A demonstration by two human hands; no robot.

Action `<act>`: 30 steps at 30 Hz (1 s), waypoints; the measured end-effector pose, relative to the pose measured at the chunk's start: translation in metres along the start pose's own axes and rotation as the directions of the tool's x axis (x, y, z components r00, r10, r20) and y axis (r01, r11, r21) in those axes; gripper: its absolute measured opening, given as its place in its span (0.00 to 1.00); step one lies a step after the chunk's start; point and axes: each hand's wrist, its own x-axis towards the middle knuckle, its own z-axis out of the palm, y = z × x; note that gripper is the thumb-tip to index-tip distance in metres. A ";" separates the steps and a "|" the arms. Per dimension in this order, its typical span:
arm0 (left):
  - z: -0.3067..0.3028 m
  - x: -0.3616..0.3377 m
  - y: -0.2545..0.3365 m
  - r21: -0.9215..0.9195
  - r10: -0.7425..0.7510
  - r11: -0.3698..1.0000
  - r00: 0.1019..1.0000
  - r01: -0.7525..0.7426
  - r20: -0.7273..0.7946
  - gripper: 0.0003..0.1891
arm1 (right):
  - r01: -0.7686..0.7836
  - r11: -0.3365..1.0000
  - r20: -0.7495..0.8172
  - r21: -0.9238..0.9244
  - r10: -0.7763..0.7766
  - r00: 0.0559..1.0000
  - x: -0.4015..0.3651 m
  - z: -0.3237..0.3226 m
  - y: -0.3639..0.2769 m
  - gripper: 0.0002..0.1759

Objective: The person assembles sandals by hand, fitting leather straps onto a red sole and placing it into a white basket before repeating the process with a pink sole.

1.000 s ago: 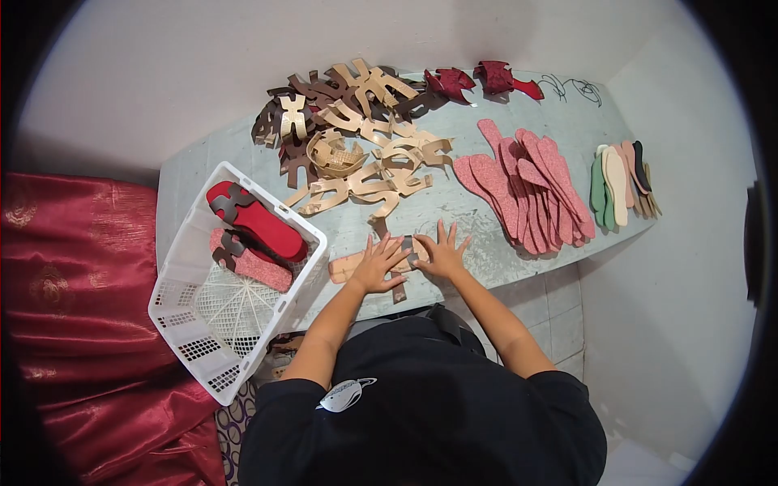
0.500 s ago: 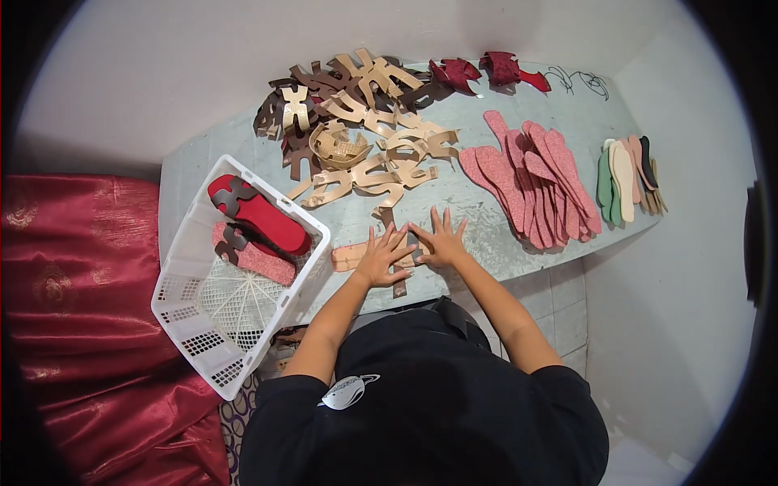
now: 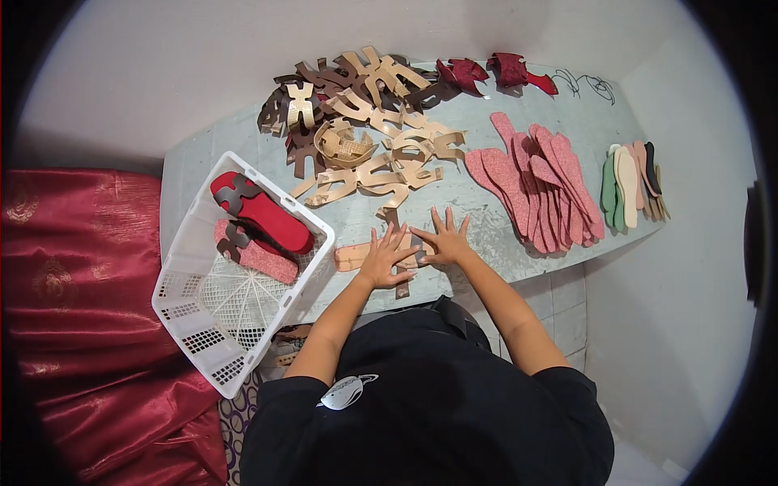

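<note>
A tan sandal sole with a pinkish edge (image 3: pixel 350 257) lies flat near the front edge of the table. Crossing it is a dark brown strap piece (image 3: pixel 403 289), whose ends stick out beyond the sole on both sides. My left hand (image 3: pixel 382 259) rests flat over the sole and strap, fingers spread. Close beside it, my right hand (image 3: pixel 445 241) is spread open too, its thumb side at the sole's right end. Both hands cover the middle of the sole, so how strap and sole meet there is hidden.
A white plastic basket (image 3: pixel 301 283) at the left holds a red sandal (image 3: pixel 275 221) and a pink one (image 3: pixel 267 261). Tan and brown strap pieces (image 3: pixel 373 172) are heaped behind my hands. Several pink soles (image 3: pixel 541 190) lie right, with coloured soles (image 3: pixel 623 182) beyond.
The view has shifted slightly, so the table's contents sit a little farther right. Both hands keep nearly the same spread pose on the sole and strap.
</note>
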 end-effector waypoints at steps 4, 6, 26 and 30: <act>-0.002 0.000 -0.002 -0.015 0.008 1.000 1.000 -0.008 0.026 0.34 | 0.000 1.000 -0.008 -0.022 0.000 1.000 -0.001 0.002 -0.001 0.46; -0.002 -0.001 -0.002 -0.118 0.006 0.993 0.999 -0.010 -0.036 0.36 | -0.002 1.000 -0.015 -0.027 0.002 1.000 -0.004 0.004 -0.001 0.45; 0.011 0.026 -0.016 -0.450 -0.677 0.735 0.593 0.508 -0.436 0.38 | -0.016 1.000 0.013 0.013 0.015 1.000 -0.006 0.002 0.000 0.44; 0.013 0.031 -0.027 -0.482 -0.673 0.728 0.646 0.488 -0.362 0.39 | -0.021 0.999 0.002 0.036 0.021 1.000 -0.005 0.005 0.002 0.44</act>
